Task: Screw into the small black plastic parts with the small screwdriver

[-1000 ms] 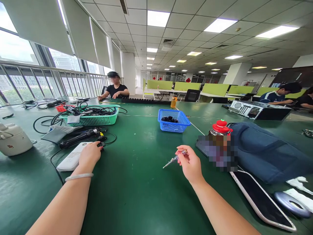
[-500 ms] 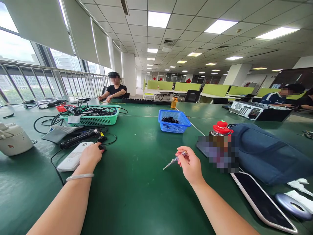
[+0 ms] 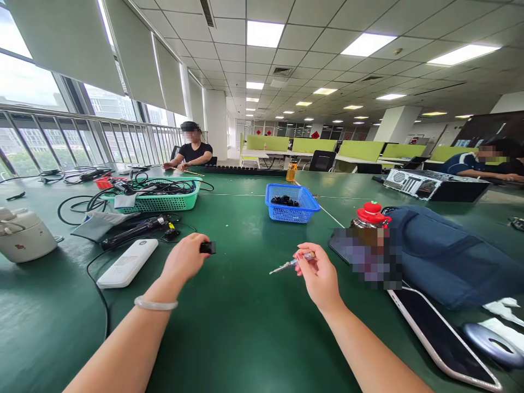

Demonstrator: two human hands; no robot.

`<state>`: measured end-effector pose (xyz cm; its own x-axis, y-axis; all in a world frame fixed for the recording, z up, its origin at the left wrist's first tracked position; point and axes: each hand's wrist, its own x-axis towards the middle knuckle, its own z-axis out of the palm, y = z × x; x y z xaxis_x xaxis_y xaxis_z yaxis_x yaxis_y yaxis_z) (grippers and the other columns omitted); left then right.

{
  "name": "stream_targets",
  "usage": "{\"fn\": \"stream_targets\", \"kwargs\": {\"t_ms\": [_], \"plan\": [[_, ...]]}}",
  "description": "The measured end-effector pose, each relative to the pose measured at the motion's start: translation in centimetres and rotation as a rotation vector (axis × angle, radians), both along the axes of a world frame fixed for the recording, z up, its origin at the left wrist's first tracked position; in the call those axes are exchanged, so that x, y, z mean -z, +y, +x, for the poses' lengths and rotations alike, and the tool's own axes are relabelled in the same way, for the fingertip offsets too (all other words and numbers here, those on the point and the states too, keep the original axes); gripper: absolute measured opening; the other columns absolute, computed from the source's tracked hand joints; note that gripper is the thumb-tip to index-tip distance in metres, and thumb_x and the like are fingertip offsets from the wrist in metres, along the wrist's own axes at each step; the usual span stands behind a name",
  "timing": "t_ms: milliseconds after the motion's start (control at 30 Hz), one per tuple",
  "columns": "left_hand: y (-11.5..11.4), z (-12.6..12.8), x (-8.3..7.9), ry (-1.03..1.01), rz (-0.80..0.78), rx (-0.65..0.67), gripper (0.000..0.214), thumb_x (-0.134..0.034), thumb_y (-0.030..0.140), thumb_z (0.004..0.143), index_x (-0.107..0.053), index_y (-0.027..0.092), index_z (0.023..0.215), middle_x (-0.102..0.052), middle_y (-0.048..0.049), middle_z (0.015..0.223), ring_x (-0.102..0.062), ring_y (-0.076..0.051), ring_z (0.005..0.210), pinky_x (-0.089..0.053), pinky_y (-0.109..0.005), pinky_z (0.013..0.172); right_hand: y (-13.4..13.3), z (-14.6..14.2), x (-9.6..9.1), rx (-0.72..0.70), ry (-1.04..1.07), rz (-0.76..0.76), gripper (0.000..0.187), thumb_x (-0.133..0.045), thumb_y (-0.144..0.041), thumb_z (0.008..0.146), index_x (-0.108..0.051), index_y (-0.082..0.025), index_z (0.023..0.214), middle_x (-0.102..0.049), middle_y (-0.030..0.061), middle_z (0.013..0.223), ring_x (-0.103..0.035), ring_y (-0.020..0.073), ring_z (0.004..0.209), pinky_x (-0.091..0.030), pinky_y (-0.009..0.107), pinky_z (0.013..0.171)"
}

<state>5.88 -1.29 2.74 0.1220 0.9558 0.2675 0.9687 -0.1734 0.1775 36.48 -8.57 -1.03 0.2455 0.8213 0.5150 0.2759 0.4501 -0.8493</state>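
Note:
My left hand is closed round a small black part, held just above the green table near its middle. My right hand pinches a small screwdriver with a clear handle; its metal tip points left toward the black part. The two hands are about a hand's width apart. A white flat device lies to the left of my left hand, with a black cable curving past it.
A blue basket of black parts stands ahead, a green basket of cables at back left. A red-capped jar, dark blue bag and tablet lie right. A white cooker sits far left. Other people sit at the far side.
My left hand has lifted the small black part from beside the white device and moved it right toward the screwdriver. My right hand has barely moved.

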Motion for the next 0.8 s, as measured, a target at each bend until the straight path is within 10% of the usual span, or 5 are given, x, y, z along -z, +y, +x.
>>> {"fn": "stream_targets", "kwargs": {"t_ms": [267,600,800], "plan": [[-3.1,8.8,2.3,-0.064,-0.076,0.399,0.026,-0.067,0.031,0.075,-0.063,0.026,0.1,-0.068,-0.0044,0.098,-0.061,-0.025,0.096,-0.044,-0.034,0.083,-0.7,-1.3,-0.4,0.036,-0.474,0.151,0.018,-0.049,-0.023,0.089,-0.062,-0.024,0.1,-0.068,0.005,0.088,-0.064,0.0183,0.072,-0.054,0.031,0.066],[-1.3,8.6,4.8,-0.253,-0.125,0.494,0.035,-0.064,0.029,0.075,-0.062,0.023,0.11,-0.067,-0.0052,0.108,-0.058,-0.024,0.103,-0.045,-0.037,0.092,-1.6,-3.8,0.1,-0.421,-1.059,0.126,0.008,-0.07,-0.027,0.076,-0.064,-0.023,0.078,-0.067,0.0,0.076,-0.06,0.0181,0.071,-0.05,0.029,0.067],[-0.3,8.9,5.6,-0.315,-0.11,0.516,0.045,-0.062,0.039,0.079,-0.058,0.022,0.121,-0.066,-0.0071,0.108,-0.057,-0.024,0.105,-0.045,-0.037,0.094,-3.2,-5.8,-0.8,-0.392,-0.939,0.2,0.026,-0.067,-0.037,0.082,-0.063,-0.021,0.103,-0.069,0.0037,0.1,-0.062,0.0202,0.091,-0.049,0.034,0.086]]}}
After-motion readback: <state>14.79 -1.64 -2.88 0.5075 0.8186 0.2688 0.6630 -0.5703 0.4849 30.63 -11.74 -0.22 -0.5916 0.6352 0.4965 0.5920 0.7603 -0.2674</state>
